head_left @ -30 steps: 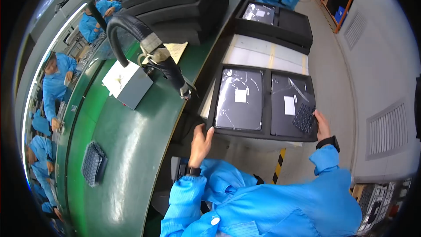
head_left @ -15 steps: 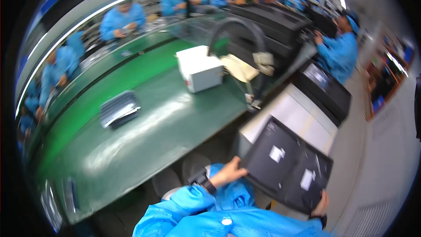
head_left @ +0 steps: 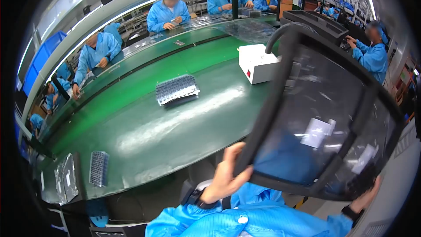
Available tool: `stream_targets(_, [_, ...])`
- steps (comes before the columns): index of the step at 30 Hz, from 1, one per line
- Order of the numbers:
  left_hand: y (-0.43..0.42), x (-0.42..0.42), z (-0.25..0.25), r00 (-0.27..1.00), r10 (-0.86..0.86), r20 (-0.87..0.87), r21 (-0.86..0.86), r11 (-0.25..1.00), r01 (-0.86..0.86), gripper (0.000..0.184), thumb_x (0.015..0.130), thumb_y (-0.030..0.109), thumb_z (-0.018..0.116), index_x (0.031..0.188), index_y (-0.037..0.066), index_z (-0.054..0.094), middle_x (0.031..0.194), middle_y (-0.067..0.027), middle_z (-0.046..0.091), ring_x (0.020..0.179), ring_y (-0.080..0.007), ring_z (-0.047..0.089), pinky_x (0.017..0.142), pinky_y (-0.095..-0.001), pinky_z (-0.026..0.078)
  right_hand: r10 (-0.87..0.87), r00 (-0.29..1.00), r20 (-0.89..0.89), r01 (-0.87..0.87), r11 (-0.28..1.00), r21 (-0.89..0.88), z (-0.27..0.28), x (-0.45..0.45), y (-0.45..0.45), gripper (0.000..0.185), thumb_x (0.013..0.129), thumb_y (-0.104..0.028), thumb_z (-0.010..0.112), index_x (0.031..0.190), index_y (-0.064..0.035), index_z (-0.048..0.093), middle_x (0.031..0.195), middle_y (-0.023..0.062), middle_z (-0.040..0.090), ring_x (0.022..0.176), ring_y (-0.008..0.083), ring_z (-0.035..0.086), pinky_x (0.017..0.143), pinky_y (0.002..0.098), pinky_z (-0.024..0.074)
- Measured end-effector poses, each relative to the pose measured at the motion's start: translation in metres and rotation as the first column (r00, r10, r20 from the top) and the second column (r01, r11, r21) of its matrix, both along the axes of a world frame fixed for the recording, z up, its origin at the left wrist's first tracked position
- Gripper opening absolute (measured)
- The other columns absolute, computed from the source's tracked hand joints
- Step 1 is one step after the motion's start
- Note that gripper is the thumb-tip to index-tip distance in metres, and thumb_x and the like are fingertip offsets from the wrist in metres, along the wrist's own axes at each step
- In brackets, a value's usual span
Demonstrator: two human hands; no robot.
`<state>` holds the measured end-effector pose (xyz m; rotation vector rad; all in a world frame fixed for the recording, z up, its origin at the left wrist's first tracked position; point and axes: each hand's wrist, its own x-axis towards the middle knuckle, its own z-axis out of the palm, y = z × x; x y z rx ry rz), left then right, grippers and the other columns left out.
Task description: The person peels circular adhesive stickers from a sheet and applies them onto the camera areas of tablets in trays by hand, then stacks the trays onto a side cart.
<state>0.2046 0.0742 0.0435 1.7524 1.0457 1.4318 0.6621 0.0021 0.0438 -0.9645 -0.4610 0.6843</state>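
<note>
A black foam tray (head_left: 356,142) with two compartments is tilted up at the right, held between both hands. Each compartment holds a dark flat panel under clear film, the left panel (head_left: 285,158) bearing a white label (head_left: 316,132). My left hand (head_left: 226,176) grips the tray's lower left corner, thumb and fingers on its edge. At the lower right corner is my right hand (head_left: 367,195), partly hidden behind the tray and closed on its edge. Beyond the tray's left side, a white box (head_left: 258,68) with a red switch stands on the green table (head_left: 175,136).
A stack of keyboard-like parts (head_left: 176,90) lies mid-table. Another such part (head_left: 98,168) and film-wrapped panels (head_left: 66,180) lie at the near left. Co-workers in blue sit across the table; another person (head_left: 370,57) stands at the right. Black foam trays (head_left: 315,24) are stacked behind.
The tray has come up off the white stack and tilted, both hands on it. The view has swung left, showing more of the table and the panels at its near left end.
</note>
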Motion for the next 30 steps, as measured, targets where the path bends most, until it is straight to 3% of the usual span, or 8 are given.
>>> stream_targets(4, [-0.077,-0.058,-0.013,0.898,0.363,0.25,-0.185,0.928,-0.324,0.073,0.082,0.001,0.059,0.147,-0.003,0.027,0.14,-0.0169,0.045,0.128,-0.0237,0.045,0.108,-0.0346,0.033,-0.085,0.835,0.544,0.046,0.995,0.085,0.027,-0.076,0.086,0.023,0.097,-0.023,0.054,0.099,-0.0024,0.063,0.093,0.0034,0.062,0.09,0.0147,0.06,0.086,0.0278,0.0442])
stream_targets(10, [-0.155,-0.095,-0.044,0.634,0.724,0.272,-0.313,0.689,-0.653,0.066,0.083,0.006,0.052,0.145,-0.004,0.031,0.135,-0.0142,0.048,0.121,-0.0212,0.048,0.105,-0.0324,0.036,0.652,0.613,0.446,-0.627,0.745,-0.228,0.015,-0.222,0.188,0.02,0.092,-0.019,0.064,0.088,0.0003,0.065,0.086,-0.0002,0.062,0.084,0.0098,0.057,0.082,0.0245,0.0421])
stream_targets(14, [-0.155,-0.125,-0.057,0.6,0.799,0.041,-0.352,0.574,-0.739,0.055,0.089,0.01,0.055,0.14,0.0,0.039,0.124,-0.0132,0.056,0.106,-0.0249,0.058,0.088,-0.0334,0.046,0.896,0.298,0.329,-0.826,0.415,-0.382,-0.023,-0.268,0.247,0.023,0.093,-0.021,0.064,0.083,-0.0002,0.067,0.092,0.0037,0.065,0.092,0.0116,0.057,0.086,0.0265,0.0415])
stream_targets(16, [-0.156,-0.145,-0.023,0.63,0.597,-0.496,-0.425,0.466,-0.776,0.053,0.088,0.018,0.064,0.135,-0.001,0.045,0.11,-0.0213,0.062,0.11,-0.0382,0.054,0.093,-0.0391,0.043,0.755,0.256,0.604,-0.783,0.528,-0.328,-0.021,-0.282,0.256,0.026,0.092,-0.022,0.064,0.084,0.0016,0.068,0.106,0.0091,0.067,0.104,0.0163,0.056,0.095,0.0316,0.0391])
stream_targets(17, [-0.161,-0.165,-0.016,0.379,0.43,-0.82,-0.08,0.569,-0.819,0.054,0.083,0.02,0.07,0.129,0.0,0.051,0.109,-0.0222,0.06,0.109,-0.04,0.051,0.095,-0.044,0.039,0.632,0.283,0.722,-0.744,0.619,-0.25,-0.007,-0.286,0.261,0.027,0.092,-0.023,0.064,0.085,0.0031,0.068,0.119,0.0117,0.065,0.113,0.0203,0.053,0.101,0.036,0.035])
stream_targets(19, [-0.133,-0.166,0.031,0.168,0.67,-0.723,0.228,0.461,-0.858,0.054,0.08,0.017,0.072,0.127,-0.002,0.052,0.113,-0.021,0.055,0.105,-0.0379,0.052,0.093,-0.0454,0.039,0.682,0.213,0.7,-0.841,0.493,-0.224,0.035,-0.301,0.255,0.025,0.093,-0.021,0.064,0.09,0.0031,0.069,0.109,0.0064,0.067,0.101,0.0143,0.056,0.092,0.03,0.0412])
stream_targets(25, [0.016,-0.136,0.09,0.946,0.275,-0.174,-0.115,0.948,-0.296,0.062,0.083,0.018,0.074,0.135,0.001,0.045,0.121,-0.0105,0.059,0.115,-0.0195,0.054,0.098,-0.0366,0.041,0.94,-0.126,0.318,-0.957,-0.031,-0.289,0.044,-0.356,0.243,0.023,0.095,-0.024,0.062,0.096,-0.0024,0.071,0.088,-0.001,0.067,0.08,0.0054,0.057,0.075,0.022,0.0437])
stream_targets(30, [0.072,-0.135,0.047,0.984,-0.032,0.176,-0.647,0.75,0.14,0.067,0.086,0.033,0.072,0.138,0.001,0.044,0.121,-0.0101,0.061,0.115,-0.0171,0.054,0.096,-0.0311,0.042,0.954,-0.23,0.195,-0.913,-0.142,-0.382,0.024,-0.363,0.234,0.025,0.094,-0.026,0.064,0.1,-0.0028,0.07,0.091,-0.0013,0.067,0.082,0.0062,0.056,0.076,0.0217,0.0437])
